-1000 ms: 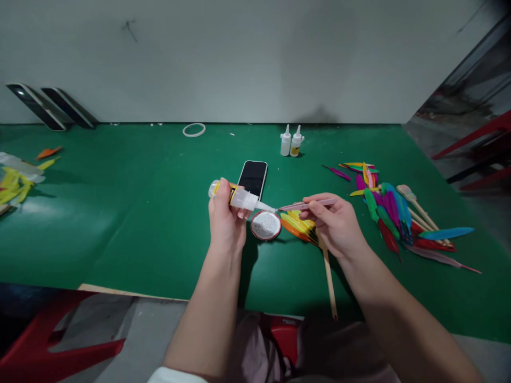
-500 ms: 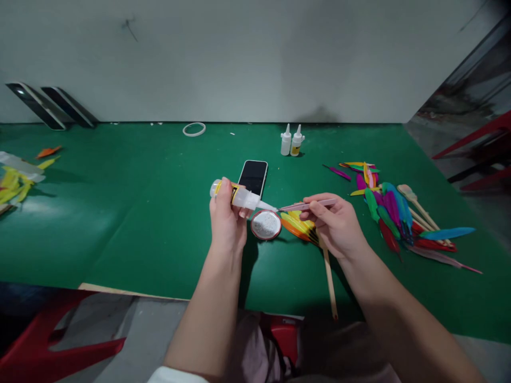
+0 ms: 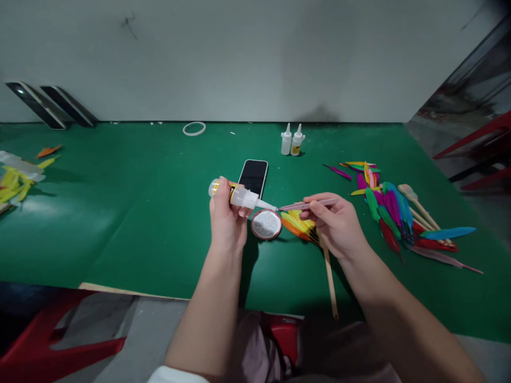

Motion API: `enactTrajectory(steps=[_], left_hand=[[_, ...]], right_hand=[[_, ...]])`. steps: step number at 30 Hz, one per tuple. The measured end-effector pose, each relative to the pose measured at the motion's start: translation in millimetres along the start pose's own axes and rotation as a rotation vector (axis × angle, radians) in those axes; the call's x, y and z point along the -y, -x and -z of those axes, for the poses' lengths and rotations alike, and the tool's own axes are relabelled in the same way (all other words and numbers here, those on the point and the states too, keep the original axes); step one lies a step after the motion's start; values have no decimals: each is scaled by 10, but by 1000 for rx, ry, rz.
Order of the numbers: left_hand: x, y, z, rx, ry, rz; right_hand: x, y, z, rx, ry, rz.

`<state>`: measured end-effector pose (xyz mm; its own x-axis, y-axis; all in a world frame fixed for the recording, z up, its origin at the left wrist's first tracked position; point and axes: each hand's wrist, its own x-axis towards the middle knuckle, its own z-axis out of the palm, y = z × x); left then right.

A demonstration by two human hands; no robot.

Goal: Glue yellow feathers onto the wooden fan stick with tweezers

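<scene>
My left hand is closed around a glue bottle, tipped on its side with the nozzle pointing right. In my right hand is a pair of tweezers, pinched between thumb and fingers. The tweezer tips meet the end of the nozzle, or nearly so; whether they touch is too small to tell. Just below lies a small round lid with a red rim and a whitish inside. Yellow and orange feathers fan out from a wooden stick beneath my right hand, which partly hides them.
Behind my left hand lies a phone. Two small white bottles stand near the wall, with a white ring to their left. Colourful feathers and wooden sticks are heaped at right. Yellow feathers lie far left.
The glue bottle has tilted and shifted very slightly in my left hand. My right hand and the tweezers stay in place.
</scene>
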<state>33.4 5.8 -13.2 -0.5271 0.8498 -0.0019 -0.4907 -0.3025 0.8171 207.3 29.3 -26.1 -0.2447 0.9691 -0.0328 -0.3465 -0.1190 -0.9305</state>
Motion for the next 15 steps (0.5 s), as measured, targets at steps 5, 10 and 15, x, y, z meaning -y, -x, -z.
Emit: enactTrajectory(steps=[5,10,15], left_hand=[[12,0,2,12,19,-3],[15,-5,6,7,10,-7],[22,8,-5,25,-13,26]], right_hand=[[1,3,-3,14,-30,-1],[12,9,-12,-3,-23,-12],[8,1,-5,-15,-21,10]])
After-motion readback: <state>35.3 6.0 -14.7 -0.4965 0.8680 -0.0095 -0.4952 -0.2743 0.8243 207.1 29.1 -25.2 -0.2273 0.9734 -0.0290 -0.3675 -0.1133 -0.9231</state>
